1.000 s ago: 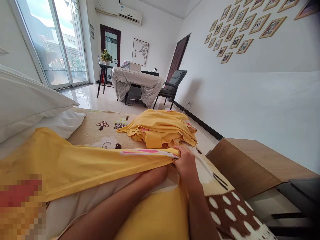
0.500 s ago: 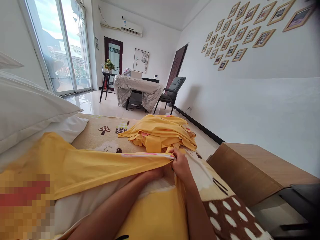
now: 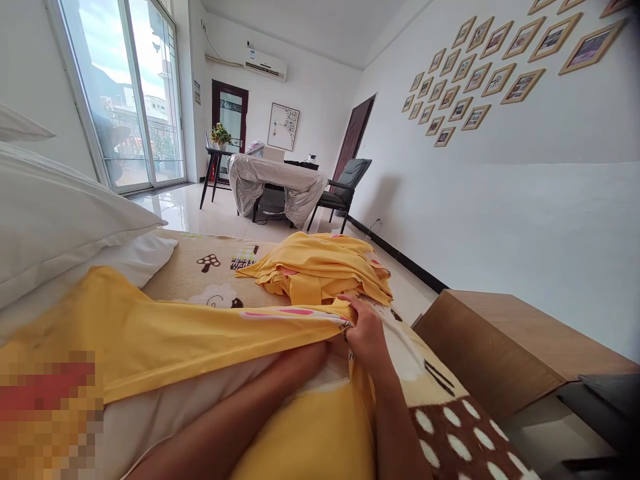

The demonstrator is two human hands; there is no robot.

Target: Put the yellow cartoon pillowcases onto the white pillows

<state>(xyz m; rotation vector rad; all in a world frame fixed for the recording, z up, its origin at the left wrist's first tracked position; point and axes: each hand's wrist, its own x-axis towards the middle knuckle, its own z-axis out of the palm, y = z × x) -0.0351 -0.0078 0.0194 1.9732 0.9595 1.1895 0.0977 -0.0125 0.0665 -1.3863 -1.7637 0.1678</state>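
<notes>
A yellow fabric cover (image 3: 200, 333) with a pink and white print along its edge stretches across the bed in front of me. My right hand (image 3: 367, 333) grips that edge at its right end, with the fingers curled round the cloth. Reaching in below the raised edge, my left hand (image 3: 315, 360) has its fingers hidden by the fabric and shadow. White cloth (image 3: 150, 427) lies under the left forearm. More of the yellow material spreads between my two forearms. Just beyond the right hand rests a crumpled pile of yellow fabric (image 3: 325, 267).
White pillows (image 3: 70, 207) are stacked at the left. The bed has a beige patterned blanket (image 3: 185, 267). A brown wooden cabinet (image 3: 500, 340) stands beside the bed at the right. Farther off are a covered table (image 3: 280, 170) and a dark chair (image 3: 345, 187).
My right hand has shifted slightly right, still on the cover's edge, and its upper fingers look a bit more extended. The left arm has moved slightly. The view has tilted up a little.
</notes>
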